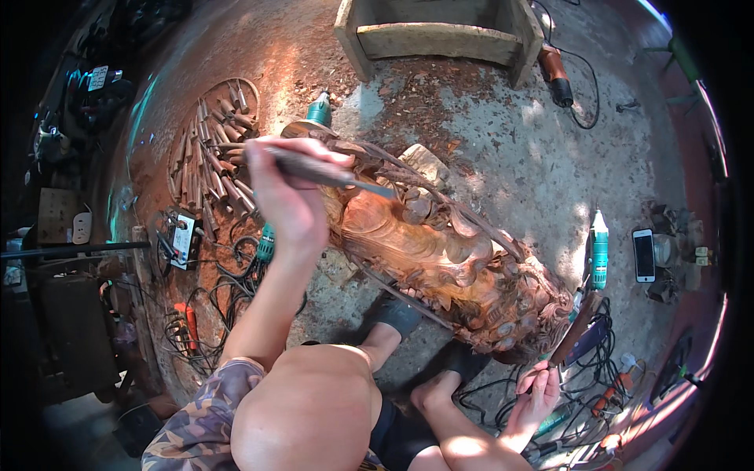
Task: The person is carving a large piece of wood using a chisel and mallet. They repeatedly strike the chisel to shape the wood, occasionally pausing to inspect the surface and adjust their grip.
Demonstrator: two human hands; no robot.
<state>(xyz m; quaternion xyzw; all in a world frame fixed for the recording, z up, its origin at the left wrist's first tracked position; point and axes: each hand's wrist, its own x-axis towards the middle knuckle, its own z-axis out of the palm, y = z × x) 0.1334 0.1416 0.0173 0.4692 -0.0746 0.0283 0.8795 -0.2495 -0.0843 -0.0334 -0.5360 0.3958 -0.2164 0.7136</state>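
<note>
My left hand point(290, 196) is raised over the upper left end of a carved wooden sculpture point(440, 243). Its fingers are closed around a wood chisel point(310, 166), somewhat blurred, whose metal blade points right above the carving. The sculpture lies slantwise on the floor, with rounded smooth parts in the middle and dense relief toward its lower right end. Beyond that end, my right hand point(540, 388) grips the lower end of a brown wooden stick point(577, 330), which tilts up to the right.
Many wooden-handled chisels point(212, 157) lie piled at left. Green power tools point(599, 251) stand at right and near the carving. Black cables point(228, 290) tangle on both sides. A phone point(644, 255) lies far right. A wooden bench point(440, 39) and an orange power tool point(556, 74) are at the back.
</note>
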